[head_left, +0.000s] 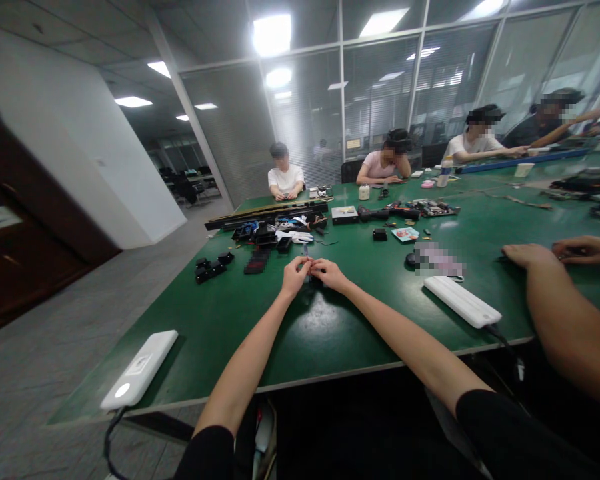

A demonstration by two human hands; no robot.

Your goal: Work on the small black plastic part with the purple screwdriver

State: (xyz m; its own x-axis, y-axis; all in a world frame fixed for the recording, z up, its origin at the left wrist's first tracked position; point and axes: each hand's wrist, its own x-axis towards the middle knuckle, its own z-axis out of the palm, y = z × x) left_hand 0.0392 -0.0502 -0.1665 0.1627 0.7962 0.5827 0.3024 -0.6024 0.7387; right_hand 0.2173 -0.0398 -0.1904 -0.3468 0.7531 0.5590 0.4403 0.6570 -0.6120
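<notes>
My left hand (pixel 295 275) and my right hand (pixel 330 273) meet over the green table (pixel 260 333), fingers pinched together on a small dark part (pixel 307 267) held between them. What the part is I cannot make out. Just beyond my hands lie several black plastic pieces (pixel 257 257) and a cluster of small black parts (pixel 213 267) to the left.
A white power bank (pixel 140 369) with a cable lies near the front left edge, another white power bank (pixel 461 301) at the right. A co-worker's arm and hands (pixel 550 267) rest at the right. A long black bar (pixel 267 213), tools and boxes sit farther back, where several people are seated.
</notes>
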